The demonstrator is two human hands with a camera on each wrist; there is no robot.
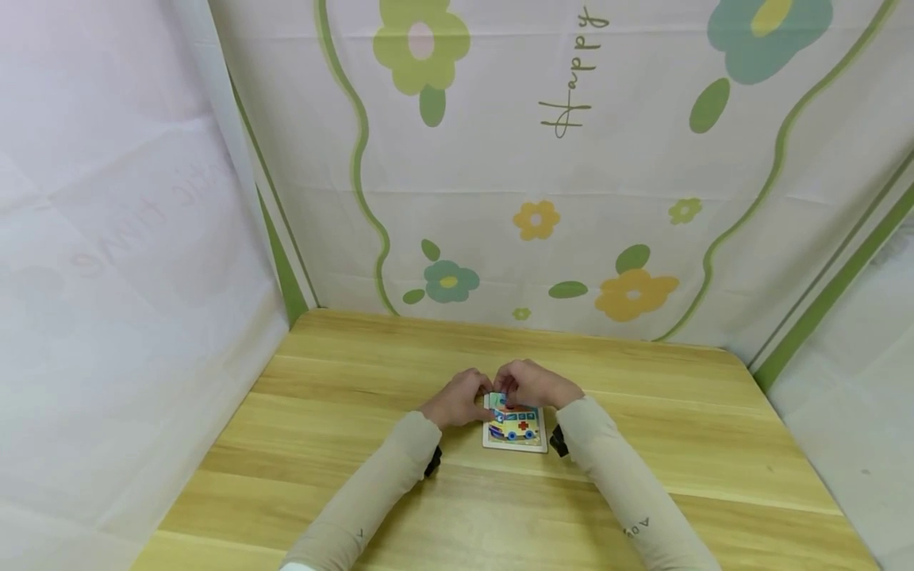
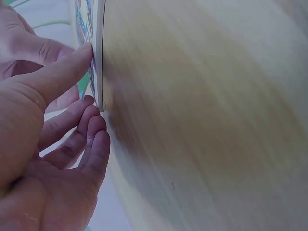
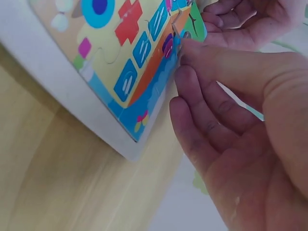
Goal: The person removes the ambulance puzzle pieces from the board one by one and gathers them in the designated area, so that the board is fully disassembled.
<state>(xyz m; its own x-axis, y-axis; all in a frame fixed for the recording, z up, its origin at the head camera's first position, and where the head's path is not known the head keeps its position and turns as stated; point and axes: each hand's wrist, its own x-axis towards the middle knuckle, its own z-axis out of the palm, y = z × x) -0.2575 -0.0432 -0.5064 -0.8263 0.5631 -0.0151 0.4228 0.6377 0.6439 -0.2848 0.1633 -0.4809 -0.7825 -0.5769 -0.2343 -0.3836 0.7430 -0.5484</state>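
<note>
A small jigsaw puzzle (image 1: 523, 434) of a yellow ambulance with a red cross lies on the table in a white frame (image 3: 91, 91). My right hand (image 1: 534, 385) pinches a puzzle piece (image 3: 196, 23) with green on it between thumb and forefinger at the puzzle's far left corner. That piece stands tilted up from the picture in the right wrist view. My left hand (image 1: 457, 400) holds the same corner, its thumb on the left side of the frame and its fingertips (image 2: 98, 124) along the far edge. The fingers partly hide the corner.
The wooden table (image 1: 343, 476) extends on all sides of the puzzle. A white cloth with printed flowers (image 1: 535, 220) hangs behind its far edge, and more pale cloth (image 1: 128, 317) hangs at the sides. Black wrist devices (image 1: 559, 441) sit under both sleeves.
</note>
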